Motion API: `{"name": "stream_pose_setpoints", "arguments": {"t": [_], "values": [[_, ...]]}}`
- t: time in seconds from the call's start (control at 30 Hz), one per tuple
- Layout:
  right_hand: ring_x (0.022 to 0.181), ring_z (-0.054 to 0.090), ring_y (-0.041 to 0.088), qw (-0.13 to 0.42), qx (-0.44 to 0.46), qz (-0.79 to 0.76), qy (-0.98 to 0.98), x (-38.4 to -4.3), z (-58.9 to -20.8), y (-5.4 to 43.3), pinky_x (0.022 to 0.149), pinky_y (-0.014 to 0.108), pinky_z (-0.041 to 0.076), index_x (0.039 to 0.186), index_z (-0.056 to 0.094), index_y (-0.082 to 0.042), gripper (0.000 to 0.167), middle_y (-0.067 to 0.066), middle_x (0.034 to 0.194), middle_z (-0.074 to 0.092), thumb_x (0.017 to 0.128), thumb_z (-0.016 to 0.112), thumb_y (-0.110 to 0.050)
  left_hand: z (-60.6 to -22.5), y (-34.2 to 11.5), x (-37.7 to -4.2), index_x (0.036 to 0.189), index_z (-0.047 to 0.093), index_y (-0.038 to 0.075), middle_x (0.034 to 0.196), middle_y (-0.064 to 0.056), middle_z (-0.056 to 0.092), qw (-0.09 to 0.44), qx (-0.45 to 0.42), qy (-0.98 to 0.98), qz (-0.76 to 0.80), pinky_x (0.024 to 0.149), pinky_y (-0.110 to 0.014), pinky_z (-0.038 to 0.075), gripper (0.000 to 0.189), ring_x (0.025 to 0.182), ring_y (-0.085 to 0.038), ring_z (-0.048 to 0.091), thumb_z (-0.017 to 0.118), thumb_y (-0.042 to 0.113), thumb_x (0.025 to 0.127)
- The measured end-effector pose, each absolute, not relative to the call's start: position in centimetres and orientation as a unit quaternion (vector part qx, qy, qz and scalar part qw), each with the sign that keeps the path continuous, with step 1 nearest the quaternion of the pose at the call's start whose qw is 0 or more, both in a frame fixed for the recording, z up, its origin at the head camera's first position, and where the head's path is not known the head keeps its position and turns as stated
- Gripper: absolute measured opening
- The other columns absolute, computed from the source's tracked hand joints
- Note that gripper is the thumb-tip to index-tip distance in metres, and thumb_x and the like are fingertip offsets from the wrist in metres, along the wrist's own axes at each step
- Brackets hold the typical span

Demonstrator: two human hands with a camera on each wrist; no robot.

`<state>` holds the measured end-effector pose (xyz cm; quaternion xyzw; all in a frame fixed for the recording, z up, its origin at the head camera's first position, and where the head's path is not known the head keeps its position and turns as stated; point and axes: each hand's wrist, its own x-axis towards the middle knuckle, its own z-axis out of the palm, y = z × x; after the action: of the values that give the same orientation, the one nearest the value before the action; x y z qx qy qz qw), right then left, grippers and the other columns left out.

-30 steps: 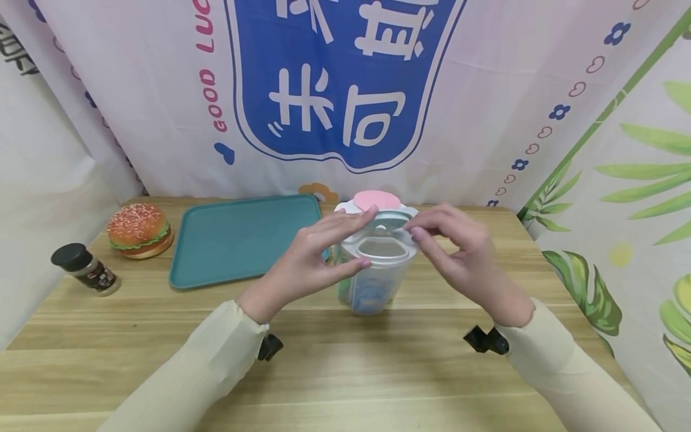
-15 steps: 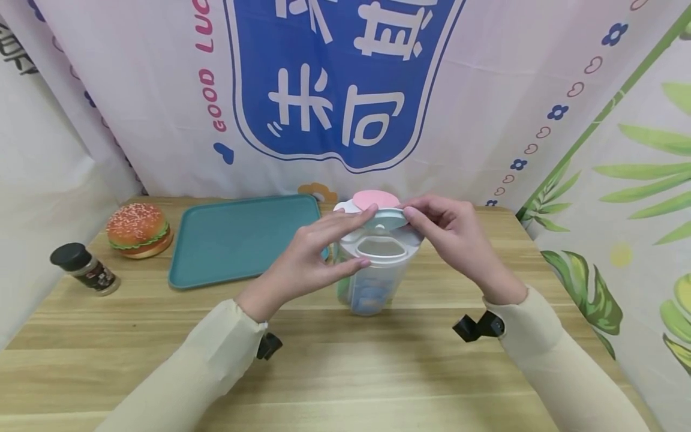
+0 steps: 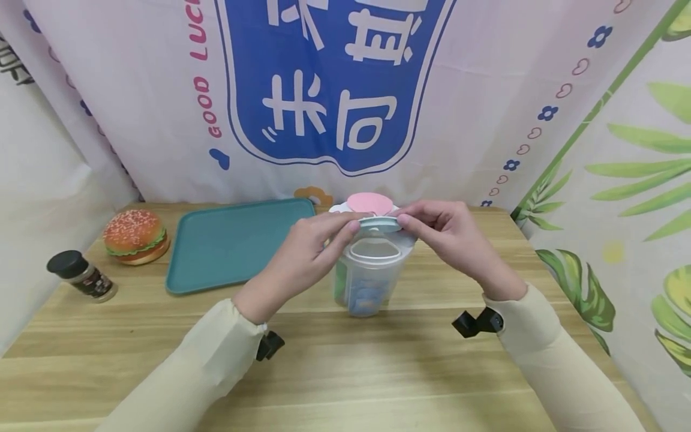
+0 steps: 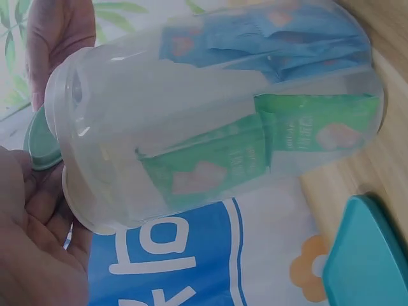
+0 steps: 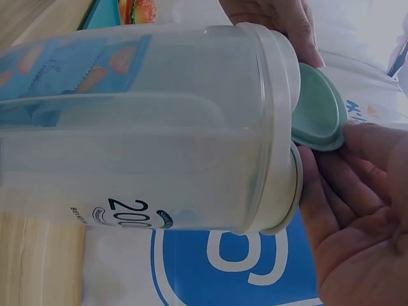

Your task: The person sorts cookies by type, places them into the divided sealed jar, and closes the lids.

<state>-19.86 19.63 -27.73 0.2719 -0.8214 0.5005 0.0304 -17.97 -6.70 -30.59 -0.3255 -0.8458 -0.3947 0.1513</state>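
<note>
A clear plastic divided storage container (image 3: 345, 270) stands on the table, with a white top. At its near opening, a pale green flip lid (image 3: 379, 225) is raised. My left hand (image 3: 305, 249) pinches the left edge of this lid between thumb and fingers. On the opposite edge, my right hand (image 3: 453, 237) pinches it too, thumb in front and fingers behind. A pink lid (image 3: 369, 203) lies flat over a compartment at the back. Blue packets (image 4: 287, 41) and green packets (image 4: 204, 169) sit in separate compartments inside, seen through the wall in the left wrist view.
Left of the container lies a teal tray (image 3: 237, 243). A toy hamburger (image 3: 135, 236) and a tilted seasoning jar with black cap (image 3: 82, 275) are farther left on the wooden table (image 3: 345, 372). A printed cloth (image 3: 459, 120) hangs close behind.
My right hand has shifted along the raised lid and now pinches its right edge. My left thumb has come up from the container's front rim to the lid's left edge. The view shifted slightly.
</note>
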Motion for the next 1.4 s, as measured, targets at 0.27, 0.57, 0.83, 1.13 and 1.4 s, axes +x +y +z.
{"name": "stream_pose_setpoints", "arguments": {"t": [0.27, 0.57, 0.83, 1.13, 1.4], "values": [[0.084, 0.074, 0.009, 0.006, 0.302, 0.504, -0.809, -20.2, -27.8, 20.0, 0.079, 0.022, 0.064, 0.111, 0.078, 0.002, 0.016, 0.014, 0.106, 0.08, 0.101, 0.067, -0.005, -30.1, -7.0, -18.3, 0.124, 0.077, 0.012, 0.117, -0.004, 0.08, 0.133, -0.319, -0.845, -0.408, 0.095, -0.04, 0.063, 0.027, 0.107, -0.019, 0.075, 0.058, 0.023, 0.109], [0.102, 0.073, 0.004, -0.012, 0.369, 0.472, -0.801, -20.1, -28.1, 20.9, 0.089, 0.021, 0.063, 0.114, 0.079, 0.0, 0.018, 0.016, 0.114, 0.08, 0.098, 0.07, -0.001, -29.0, -8.3, -18.7, 0.136, 0.072, 0.016, 0.141, -0.006, 0.071, 0.043, -0.371, -0.839, -0.397, 0.118, -0.05, 0.05, 0.032, 0.138, -0.026, 0.063, 0.064, 0.02, 0.105], [0.121, 0.07, 0.003, 0.007, 0.43, 0.429, -0.794, -20.2, -28.5, 21.3, 0.113, 0.018, 0.05, 0.111, 0.081, -0.004, 0.024, 0.013, 0.121, 0.079, 0.09, 0.076, 0.006, -29.1, -8.7, -19.2, 0.136, 0.072, 0.019, 0.137, 0.001, 0.073, 0.012, -0.398, -0.833, -0.385, 0.125, -0.052, 0.043, 0.035, 0.144, -0.023, 0.058, 0.071, 0.019, 0.101], [0.122, 0.07, 0.005, 0.022, 0.453, 0.411, -0.791, -20.2, -28.8, 21.3, 0.115, 0.018, 0.048, 0.109, 0.082, -0.006, 0.024, 0.013, 0.12, 0.079, 0.089, 0.077, 0.007, -29.6, -8.6, -19.5, 0.135, 0.073, 0.016, 0.135, 0.0, 0.074, 0.024, -0.414, -0.828, -0.377, 0.128, -0.055, 0.037, 0.037, 0.144, -0.024, 0.058, 0.075, 0.018, 0.098], [0.121, 0.07, 0.01, 0.043, 0.472, 0.405, -0.782, -19.9, -29.2, 21.0, 0.11, 0.017, 0.052, 0.105, 0.081, -0.007, 0.024, 0.014, 0.118, 0.079, 0.088, 0.077, 0.009, -29.6, -8.7, -19.4, 0.133, 0.073, 0.013, 0.134, -0.004, 0.074, 0.039, -0.426, -0.826, -0.366, 0.128, -0.059, 0.035, 0.038, 0.143, -0.028, 0.058, 0.078, 0.016, 0.095]]}}
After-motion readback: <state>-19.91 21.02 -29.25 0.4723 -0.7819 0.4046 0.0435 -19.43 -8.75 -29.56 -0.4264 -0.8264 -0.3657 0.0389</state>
